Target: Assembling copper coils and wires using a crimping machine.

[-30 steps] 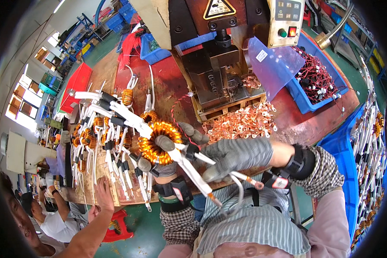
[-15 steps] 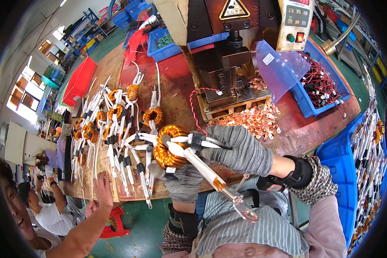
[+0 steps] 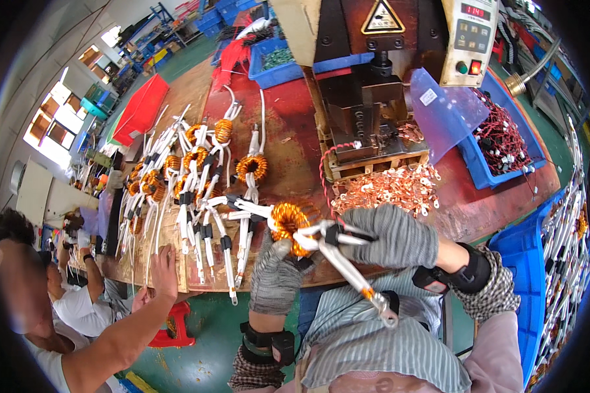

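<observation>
Press cut off above, left hand partly hidden behind coil

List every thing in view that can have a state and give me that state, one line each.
Ring coil: wound, held up
Left hand: gloved, closed on the coil
Right hand: gloved, curled at the white leads; grip partly hidden
End lug: fitted to a lead
Display: lit
Red switch: lit
Blue bin: open, holding red wires
Copper lugs: loose, heaped

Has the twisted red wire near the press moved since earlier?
Yes, rightward: the red wire had its white tip at the left edge of the press; now it overlaps the press's front.
</observation>
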{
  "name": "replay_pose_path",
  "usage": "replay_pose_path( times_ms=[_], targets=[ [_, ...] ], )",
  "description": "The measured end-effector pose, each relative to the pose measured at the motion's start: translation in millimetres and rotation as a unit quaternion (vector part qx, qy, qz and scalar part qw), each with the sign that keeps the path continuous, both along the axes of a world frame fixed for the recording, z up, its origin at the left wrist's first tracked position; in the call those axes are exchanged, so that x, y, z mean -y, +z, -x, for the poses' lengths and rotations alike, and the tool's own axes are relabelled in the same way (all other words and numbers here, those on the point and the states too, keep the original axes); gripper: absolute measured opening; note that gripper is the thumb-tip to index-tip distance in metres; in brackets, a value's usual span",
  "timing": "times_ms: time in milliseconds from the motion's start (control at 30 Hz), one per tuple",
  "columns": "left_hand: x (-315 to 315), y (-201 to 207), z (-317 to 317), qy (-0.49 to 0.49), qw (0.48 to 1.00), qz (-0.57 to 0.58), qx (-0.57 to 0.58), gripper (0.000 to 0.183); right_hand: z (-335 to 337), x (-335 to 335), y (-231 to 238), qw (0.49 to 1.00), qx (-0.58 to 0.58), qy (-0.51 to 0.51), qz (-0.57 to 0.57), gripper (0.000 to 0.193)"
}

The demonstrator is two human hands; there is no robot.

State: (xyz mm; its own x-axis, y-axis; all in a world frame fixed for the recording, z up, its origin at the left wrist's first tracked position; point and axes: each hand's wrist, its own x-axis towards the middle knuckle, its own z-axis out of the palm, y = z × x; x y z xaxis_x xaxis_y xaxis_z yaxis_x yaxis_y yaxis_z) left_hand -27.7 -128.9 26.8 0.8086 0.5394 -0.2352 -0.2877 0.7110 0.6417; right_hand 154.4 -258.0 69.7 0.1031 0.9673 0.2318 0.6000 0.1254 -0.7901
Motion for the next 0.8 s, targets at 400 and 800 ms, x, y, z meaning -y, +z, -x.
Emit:
replay_pose_path(
  times_ms=[400,800],
  targets=[
    [-143,32,5,0.126,0.931,-0.334,0.072,0.069,-20,54,42,0.92,-0.285,0.163,0.215,0.032],
    [-305,0,33,0.111,0.785,-0.501,-0.348,0.038,0,-1,12,0.999,-0.015,-0.048,0.01,0.03]
  ],
)
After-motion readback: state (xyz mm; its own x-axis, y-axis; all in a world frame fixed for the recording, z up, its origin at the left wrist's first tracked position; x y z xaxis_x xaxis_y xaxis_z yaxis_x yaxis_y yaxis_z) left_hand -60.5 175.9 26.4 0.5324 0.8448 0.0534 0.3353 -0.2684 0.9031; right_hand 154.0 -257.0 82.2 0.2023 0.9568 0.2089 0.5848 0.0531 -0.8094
